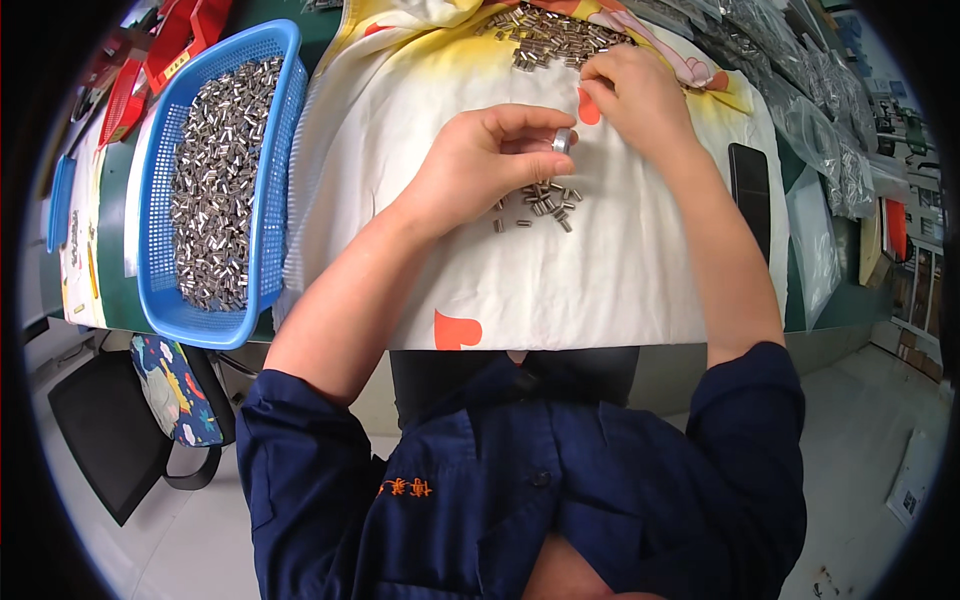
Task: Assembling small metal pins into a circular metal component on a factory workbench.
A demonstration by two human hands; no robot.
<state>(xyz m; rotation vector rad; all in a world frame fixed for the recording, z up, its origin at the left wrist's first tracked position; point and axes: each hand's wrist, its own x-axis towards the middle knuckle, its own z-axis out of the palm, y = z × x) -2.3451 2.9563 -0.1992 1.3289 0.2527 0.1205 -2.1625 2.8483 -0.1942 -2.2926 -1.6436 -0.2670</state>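
Observation:
My left hand (480, 160) is closed, with a small silver metal ring-shaped part (562, 141) between thumb and fingertips, above the cloth. Under it lies a small cluster of short metal pins (545, 200), some scattered loose. My right hand (640, 100) is beside the larger pile of metal pins (548, 38) at the far side of the cloth. Its thumb and fingers are pinched together; whatever may be between them is too small to tell. A white cloth (600, 270) with yellow and red patterns covers the table under both hands.
On the left stands a blue plastic basket (290, 130) filled with short metal pins. Red bins (185, 45) sit behind it. A black phone (750, 195) lies at the cloth's right edge, near clear plastic bags (815, 235). A black chair (110, 420) is at lower left.

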